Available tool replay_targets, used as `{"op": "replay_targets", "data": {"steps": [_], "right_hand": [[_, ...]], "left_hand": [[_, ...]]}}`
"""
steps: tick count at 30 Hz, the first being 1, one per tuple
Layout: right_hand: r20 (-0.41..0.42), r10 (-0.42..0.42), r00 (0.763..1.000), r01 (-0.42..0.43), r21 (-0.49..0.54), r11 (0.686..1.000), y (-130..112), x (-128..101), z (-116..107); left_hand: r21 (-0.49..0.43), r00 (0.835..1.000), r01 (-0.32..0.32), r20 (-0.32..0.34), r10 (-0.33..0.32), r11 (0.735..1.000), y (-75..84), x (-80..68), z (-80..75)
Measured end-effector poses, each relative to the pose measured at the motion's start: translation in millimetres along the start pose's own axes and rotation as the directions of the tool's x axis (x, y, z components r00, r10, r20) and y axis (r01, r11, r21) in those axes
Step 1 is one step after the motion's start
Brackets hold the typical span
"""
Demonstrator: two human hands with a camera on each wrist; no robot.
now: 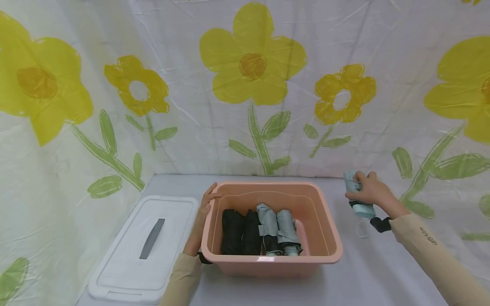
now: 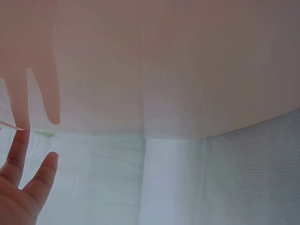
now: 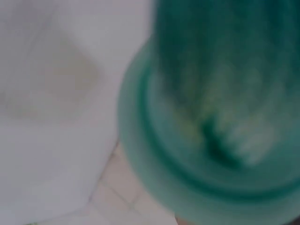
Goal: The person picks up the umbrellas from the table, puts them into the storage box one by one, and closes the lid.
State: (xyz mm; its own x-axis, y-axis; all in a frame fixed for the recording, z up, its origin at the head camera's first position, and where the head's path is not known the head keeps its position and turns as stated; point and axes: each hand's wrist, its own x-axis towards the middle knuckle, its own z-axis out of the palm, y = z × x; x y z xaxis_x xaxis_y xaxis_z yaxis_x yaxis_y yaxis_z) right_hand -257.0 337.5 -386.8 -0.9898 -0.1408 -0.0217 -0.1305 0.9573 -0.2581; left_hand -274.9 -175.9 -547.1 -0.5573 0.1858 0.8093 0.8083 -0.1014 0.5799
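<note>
My right hand (image 1: pixel 372 189) grips a compact folding umbrella (image 1: pixel 363 210), pale blue-green with a black band, above the right part of the table. A thin wrist loop (image 1: pixel 360 229) hangs from its handle end. In the right wrist view the umbrella's round handle end (image 3: pixel 154 173) looms large and blurred. My left hand (image 1: pixel 206 201) rests on the left rim of a peach plastic bin (image 1: pixel 264 259), straight fingers touching its edge. Inside the bin, side by side, lie two black folded umbrellas (image 1: pixel 232 231) and two light grey-blue ones (image 1: pixel 268 219).
Left of the bin a white lid (image 1: pixel 126 250) with a grey handle (image 1: pixel 152 239) lies flat on the pale table (image 1: pixel 360 272). A flower-printed curtain (image 1: pixel 183 140) hangs behind and along both sides.
</note>
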Motion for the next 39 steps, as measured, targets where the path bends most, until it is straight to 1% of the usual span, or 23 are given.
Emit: {"op": "replay_targets", "data": {"steps": [2,4,8,10,11,12,15,16,18,19,21,23,24,25,27,29,31,32,33,34,35,37,39], "right_hand": [[0.002,-0.01,1.0,0.01,0.007,1.0,-4.8,-1.1,-2.2],[0.002,-0.022,1.0,0.022,0.01,1.0,-9.7,-2.5,-4.3],[0.002,-0.047,0.999,0.047,0.012,0.999,-20.4,-5.6,-8.3],[0.003,-0.055,0.998,0.055,0.01,0.998,-25.8,-7.2,-10.1],[0.004,-0.059,0.998,0.059,0.015,0.998,-28.2,-8.1,-11.1],[0.003,-0.061,0.998,0.061,0.017,0.998,-30.5,-8.8,-11.8],[0.0,-0.073,0.997,0.073,0.039,0.997,-36.0,-10.8,-14.0],[0.001,-0.077,0.997,0.077,0.046,0.996,-37.3,-11.4,-14.5],[0.004,-0.089,0.996,0.089,0.061,0.994,-39.9,-12.7,-16.3],[0.007,-0.095,0.995,0.094,0.07,0.993,-41.3,-13.5,-17.5],[0.01,-0.108,0.994,0.106,0.087,0.99,-44.4,-15.1,-20.7],[0.01,-0.12,0.993,0.118,0.104,0.988,-48.3,-16.8,-25.1],[0.009,-0.126,0.992,0.124,0.112,0.986,-50.5,-17.6,-27.6],[0.007,-0.132,0.991,0.131,0.121,0.984,-52.8,-18.8,-29.8],[0.005,-0.147,0.989,0.145,0.133,0.98,-57.6,-21.4,-34.4],[0.002,-0.162,0.987,0.16,0.137,0.978,-62.7,-24.1,-38.3],[-0.001,-0.174,0.985,0.173,0.139,0.975,-68.0,-26.9,-41.3],[-0.004,-0.181,0.983,0.18,0.139,0.974,-70.8,-28.3,-42.5],[-0.005,-0.187,0.982,0.186,0.138,0.973,-73.6,-29.6,-43.3],[-0.006,-0.194,0.981,0.193,0.14,0.971,-76.4,-30.9,-43.8],[-0.009,-0.201,0.98,0.2,0.14,0.97,-79.5,-32.4,-43.9],[-0.014,-0.222,0.975,0.222,0.144,0.964,-85.7,-34.7,-43.3],[-0.017,-0.243,0.97,0.243,0.144,0.959,-92.2,-36.6,-41.6]], "left_hand": [[-0.01,0.998,0.062,-0.013,-0.062,0.998,15.5,3.5,4.1],[-0.028,1.0,0.019,-0.006,-0.019,0.999,15.7,6.7,5.3],[-0.065,0.995,0.091,-0.031,-0.093,0.994,30.9,10.8,10.6],[-0.082,0.988,0.148,-0.038,-0.152,0.986,53.4,17.7,16.8],[-0.081,0.97,0.235,-0.048,-0.239,0.969,73.0,20.6,21.1],[-0.069,0.965,0.252,-0.054,-0.256,0.965,81.3,23.2,23.3],[-0.069,0.973,0.222,-0.044,-0.226,0.973,81.0,22.9,22.9],[-0.077,0.977,0.207,-0.037,-0.21,0.975,70.2,18.1,19.9],[-0.032,0.995,0.096,-0.013,-0.096,0.995,9.5,-0.6,1.7],[-0.023,1.0,0.014,0.01,-0.014,1.0,-28.6,-10.3,-9.5],[0.008,0.987,-0.152,0.057,0.151,0.988,-108.7,-29.6,-33.8],[0.025,0.956,-0.281,0.093,0.277,0.959,-175.3,-44.3,-54.1],[0.029,0.946,-0.312,0.102,0.307,0.95,-187.8,-46.6,-57.9],[0.024,0.937,-0.337,0.109,0.333,0.941,-189.6,-46.0,-58.2],[0.009,0.973,-0.218,0.08,0.217,0.976,-139.7,-38.4,-43.1],[-0.007,0.999,-0.043,0.023,0.043,0.999,-73.7,-24.8,-22.9],[-0.045,0.999,0.053,-0.01,-0.053,0.998,-30.2,-13.7,-9.2],[-0.05,0.998,0.059,-0.009,-0.06,0.997,-25.6,-11.8,-7.7],[-0.024,1.0,-0.007,0.008,0.008,1.0,-47.3,-14.2,-14.4],[-0.005,0.999,-0.028,0.015,0.028,1.0,-61.3,-16.7,-19.4],[0.003,0.997,-0.069,0.037,0.069,0.998,-88.6,-24.4,-28.4],[0.058,0.977,-0.203,0.082,0.198,0.977,-165.6,-46.2,-54.2],[0.076,0.973,-0.22,0.096,0.212,0.973,-227.8,-69.9,-74.9]]}}
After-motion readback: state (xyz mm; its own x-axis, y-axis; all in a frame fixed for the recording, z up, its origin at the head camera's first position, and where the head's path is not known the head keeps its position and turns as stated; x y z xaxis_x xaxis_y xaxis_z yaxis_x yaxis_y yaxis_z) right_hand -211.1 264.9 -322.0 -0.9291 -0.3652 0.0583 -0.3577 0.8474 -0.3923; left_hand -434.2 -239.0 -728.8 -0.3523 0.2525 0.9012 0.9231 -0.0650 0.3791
